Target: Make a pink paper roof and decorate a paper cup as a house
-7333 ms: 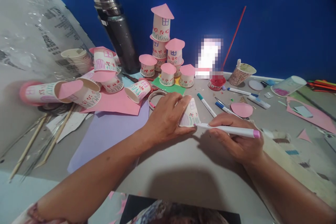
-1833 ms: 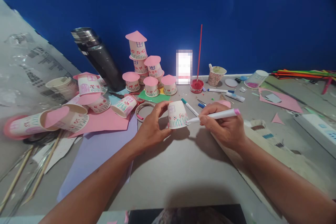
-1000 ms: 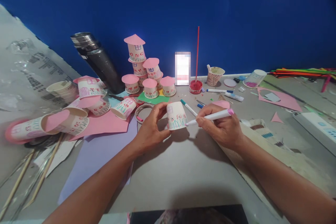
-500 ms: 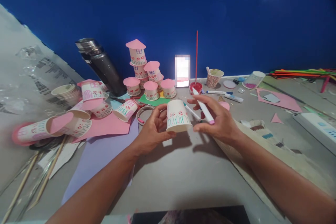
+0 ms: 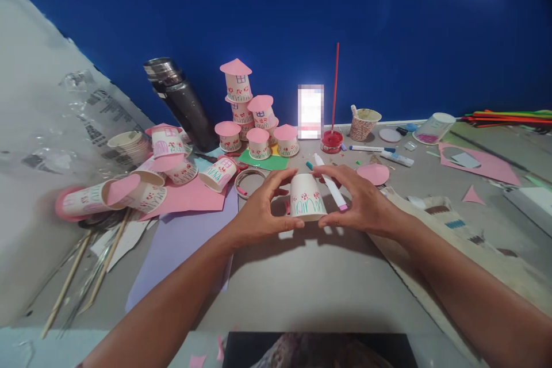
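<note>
An upside-down white paper cup (image 5: pixel 307 198), drawn with red flowers and green grass strokes, is held up in front of me. My left hand (image 5: pixel 273 207) grips its left side, thumb at the lower rim and fingers near the top. On the other side, my right hand (image 5: pixel 356 195) has its thumb at the cup's lower right rim. A white marker (image 5: pixel 331 185) with a pink end is tucked in that same hand, tilted, its tip pointing up. Behind the cup, a roll of tape (image 5: pixel 250 182) lies on the table.
Decorated cups with pink cone roofs (image 5: pixel 236 67) are stacked at the back. A dark flask (image 5: pixel 185 106) leans beside them. More cups (image 5: pixel 88 198) lie at left on pink paper. A lit phone (image 5: pixel 310 112), a red stick stand (image 5: pixel 331 141), markers (image 5: pixel 371 148) and a pink disc (image 5: pixel 373 174) are behind.
My right hand has moved in to the cup, and its thumb now meets the rim. The cup has turned slightly and stands straighter. The camera view has shifted a little left.
</note>
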A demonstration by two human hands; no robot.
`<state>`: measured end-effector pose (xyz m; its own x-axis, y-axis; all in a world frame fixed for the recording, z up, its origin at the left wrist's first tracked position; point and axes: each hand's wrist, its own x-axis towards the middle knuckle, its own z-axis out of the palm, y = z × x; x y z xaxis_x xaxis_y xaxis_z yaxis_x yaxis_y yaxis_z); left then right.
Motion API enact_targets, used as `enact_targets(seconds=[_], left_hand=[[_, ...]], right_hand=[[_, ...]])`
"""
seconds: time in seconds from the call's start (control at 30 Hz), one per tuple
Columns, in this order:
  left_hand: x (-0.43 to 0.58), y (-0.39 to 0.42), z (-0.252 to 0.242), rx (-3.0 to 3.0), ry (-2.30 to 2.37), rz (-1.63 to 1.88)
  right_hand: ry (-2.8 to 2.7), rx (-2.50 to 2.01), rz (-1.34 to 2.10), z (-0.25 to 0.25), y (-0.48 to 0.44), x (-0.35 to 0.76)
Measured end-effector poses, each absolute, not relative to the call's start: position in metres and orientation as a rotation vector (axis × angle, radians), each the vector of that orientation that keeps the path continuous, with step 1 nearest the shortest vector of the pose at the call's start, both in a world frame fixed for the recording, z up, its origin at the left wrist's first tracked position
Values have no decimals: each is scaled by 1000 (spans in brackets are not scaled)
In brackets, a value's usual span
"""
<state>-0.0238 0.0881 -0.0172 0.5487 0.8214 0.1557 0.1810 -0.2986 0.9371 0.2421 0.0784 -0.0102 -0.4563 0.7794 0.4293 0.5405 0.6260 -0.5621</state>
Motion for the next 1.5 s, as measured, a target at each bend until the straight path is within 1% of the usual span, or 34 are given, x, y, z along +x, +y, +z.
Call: enact_targets(seconds=[0.2,0.3,0.43,0.63,1.5], left_hand=[[-20,87,-18,1934,963,859],[-19,88,-19,1987,1031,883],[-19,89,-20,1984,1049,894],[-18,87,-18,1982,1066,890],[-15,85,-21,1944,1032,880]], right_hand=[[-1925,-904,344,1,69,245],[-1828,-832,401,7,63,246],[-1854,-716,458,10,59,240],[-1861,-859,501,11,56,230],[-1912,-849,526,9,58,228]])
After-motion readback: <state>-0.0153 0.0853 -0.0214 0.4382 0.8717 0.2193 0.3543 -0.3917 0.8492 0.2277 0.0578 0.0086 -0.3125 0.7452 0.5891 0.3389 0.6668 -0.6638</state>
